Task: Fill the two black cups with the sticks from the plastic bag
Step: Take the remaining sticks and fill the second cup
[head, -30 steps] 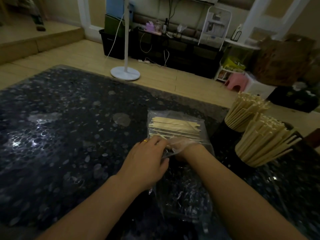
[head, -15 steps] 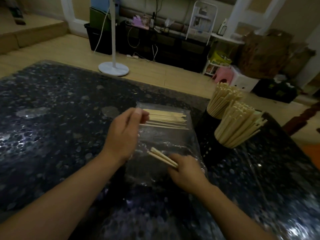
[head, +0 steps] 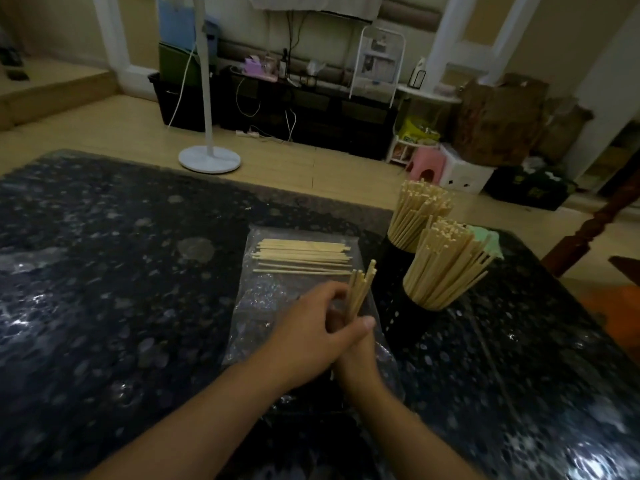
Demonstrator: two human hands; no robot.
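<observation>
Item: small bundle of sticks [head: 360, 289], standing nearly upright above the plastic bag [head: 304, 306]. Both hands meet around its lower end. The left hand [head: 311, 334] lies on top, fingers curled against the bundle; the right hand [head: 353, 355] sits beneath it and is mostly covered, so its grasp on the sticks appears likely but cannot be told for certain.

Item: loose sticks [head: 303, 259], lying flat and roughly parallel at the far end of the bag, which lies flat on the dark speckled bench [head: 104, 289].

Item: two black cups, near cup [head: 415, 313] and far cup [head: 393, 247], standing close together just right of the bag. Both are already crowded, with sticks fanning outward over their rims.

Risks, as judged:
- The bundle's tips sit uneven; a loose hold could let single sticks slide out onto the bag or bench.
- The cups look nearly full. Pushing more in may snag the splayed sticks, flick some out, or tip a cup.
- The near cup stands close to the hands; a sweeping forearm could knock it into the far cup.
- The bag is slick and crinkled; dragging a hand across it could scatter the flat sticks.

Markings: no brand, label or writing can be read on bag, cups or sticks. Packaging in the background is too blurred and dim to read.
</observation>
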